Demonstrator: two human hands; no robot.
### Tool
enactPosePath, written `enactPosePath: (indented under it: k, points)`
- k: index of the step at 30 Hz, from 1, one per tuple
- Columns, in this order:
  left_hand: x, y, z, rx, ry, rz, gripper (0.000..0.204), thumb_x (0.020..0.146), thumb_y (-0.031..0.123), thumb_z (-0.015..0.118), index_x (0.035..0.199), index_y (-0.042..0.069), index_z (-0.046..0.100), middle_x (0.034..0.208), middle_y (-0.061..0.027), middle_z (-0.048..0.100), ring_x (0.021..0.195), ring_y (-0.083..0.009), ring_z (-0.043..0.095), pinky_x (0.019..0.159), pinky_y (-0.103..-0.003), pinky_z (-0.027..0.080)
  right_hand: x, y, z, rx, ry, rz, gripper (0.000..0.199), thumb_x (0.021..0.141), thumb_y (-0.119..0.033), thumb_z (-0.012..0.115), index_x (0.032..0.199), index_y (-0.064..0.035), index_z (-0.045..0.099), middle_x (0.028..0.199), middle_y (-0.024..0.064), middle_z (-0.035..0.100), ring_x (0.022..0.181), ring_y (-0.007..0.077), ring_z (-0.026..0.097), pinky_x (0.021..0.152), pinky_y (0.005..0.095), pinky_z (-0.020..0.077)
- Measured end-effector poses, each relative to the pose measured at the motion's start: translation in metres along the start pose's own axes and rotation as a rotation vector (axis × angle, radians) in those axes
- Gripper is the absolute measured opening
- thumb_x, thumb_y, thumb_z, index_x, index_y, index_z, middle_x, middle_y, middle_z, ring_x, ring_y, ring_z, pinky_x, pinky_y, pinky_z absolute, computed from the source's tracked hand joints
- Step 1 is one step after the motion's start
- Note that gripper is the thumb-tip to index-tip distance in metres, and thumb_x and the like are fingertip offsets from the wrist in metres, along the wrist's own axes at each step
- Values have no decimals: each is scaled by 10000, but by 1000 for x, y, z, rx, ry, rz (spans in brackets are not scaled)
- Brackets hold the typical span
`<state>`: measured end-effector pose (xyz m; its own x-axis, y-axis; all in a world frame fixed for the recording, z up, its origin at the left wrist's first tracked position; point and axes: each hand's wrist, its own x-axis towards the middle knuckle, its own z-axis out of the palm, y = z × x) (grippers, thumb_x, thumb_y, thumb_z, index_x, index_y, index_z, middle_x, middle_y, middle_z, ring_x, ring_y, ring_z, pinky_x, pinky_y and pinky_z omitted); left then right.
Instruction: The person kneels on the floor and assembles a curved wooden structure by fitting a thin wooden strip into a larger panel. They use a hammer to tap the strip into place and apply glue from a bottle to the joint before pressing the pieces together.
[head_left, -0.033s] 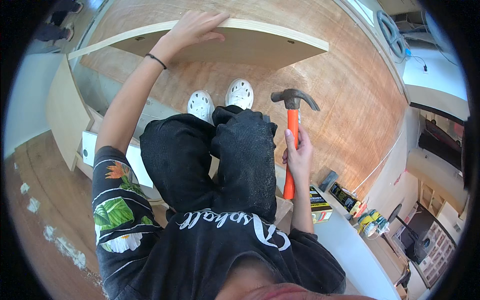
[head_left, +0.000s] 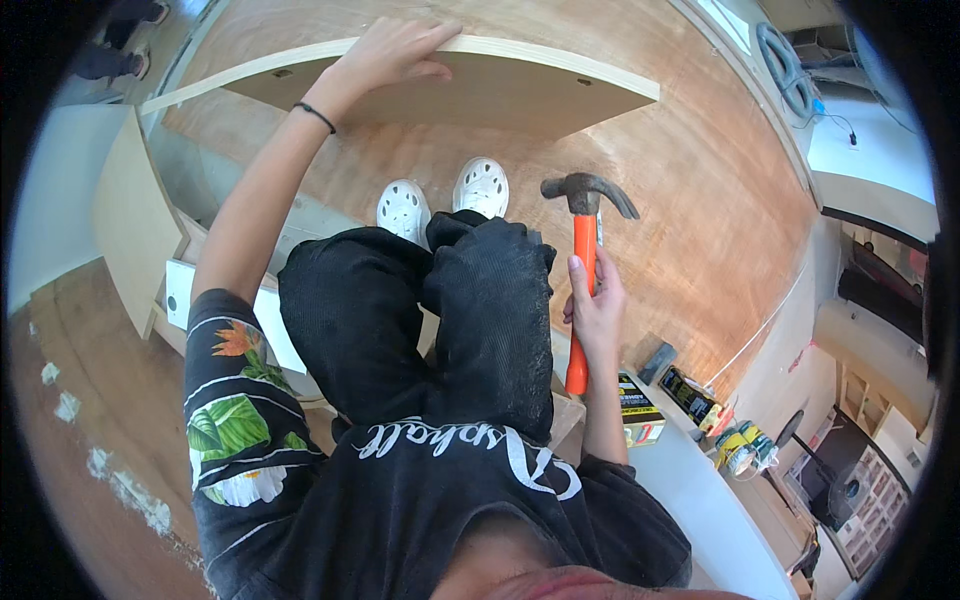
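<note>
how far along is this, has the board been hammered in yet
Done: the pale plywood shelf board is set in place against the brown plywood panel. In hand: the left hand rests on its front edge, while the right hand holds an orange-handled claw hammer away from the board. Left: no hammering is under way.

The claw hammer (head_left: 582,260) has an orange handle and a dark grey head. At ten o'clock, a pale plywood board (head_left: 520,85). Below centre, black trousers (head_left: 430,310), white perforated shoes (head_left: 443,198), and a black shirt (head_left: 400,490) with white lettering and a green-and-orange floral sleeve.
</note>
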<state>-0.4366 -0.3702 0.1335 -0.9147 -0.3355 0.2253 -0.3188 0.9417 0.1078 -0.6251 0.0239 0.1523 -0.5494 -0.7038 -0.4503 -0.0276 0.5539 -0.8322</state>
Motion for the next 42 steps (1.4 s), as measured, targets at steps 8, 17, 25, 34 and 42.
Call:
enactPosePath:
  k: [8, 17, 25, 34, 42]
  points:
    - [-16, -38, 3, 245, 54, -384, 481, 1025, 455, 548, 1262, 37, 576, 1023, -177, 677, 898, -399, 656, 842, -503, 507, 47, -45, 33, 196, -68, -189, 403, 1068, -325, 553, 1321, -14, 519, 815, 24, 598, 524, 68, 516, 452, 232, 422]
    - [-43, -25, -3, 168, 390, -453, 325, 1004, 373, 558, 1063, 65, 644, 1022, -179, 593, 1012, -368, 548, 918, -491, 398, 125, -151, 41, -532, 39, -532, 523, 1065, -471, 479, 1015, 38, 591, 745, 191, 637, 700, 330, 662, 677, 448, 495]
    - [-49, -19, 2, 105, 465, -429, 343, 1004, 391, 561, 1061, 64, 648, 1058, -171, 605, 1049, -370, 534, 966, -496, 380, 136, -157, 50, -656, 72, -515, 583, 1061, -515, 453, 973, 47, 581, 739, 254, 649, 762, 420, 683, 706, 485, 508]
    - [-50, -15, 0, 97, 496, -436, 350, 984, 395, 596, 1097, 69, 650, 1095, -160, 616, 1089, -350, 546, 979, -482, 387, 122, -177, 60, -777, 87, -580, 577, 1064, -505, 451, 987, 52, 583, 784, 280, 669, 798, 455, 688, 727, 507, 513]
    - [-50, -15, 1, 77, 484, -446, 364, 975, 420, 602, 1079, 73, 638, 1091, -149, 611, 1078, -338, 550, 955, -466, 397, 127, -178, 69, -739, 59, -566, 575, 1068, -496, 444, 984, 55, 581, 799, 289, 669, 817, 457, 690, 743, 511, 514]
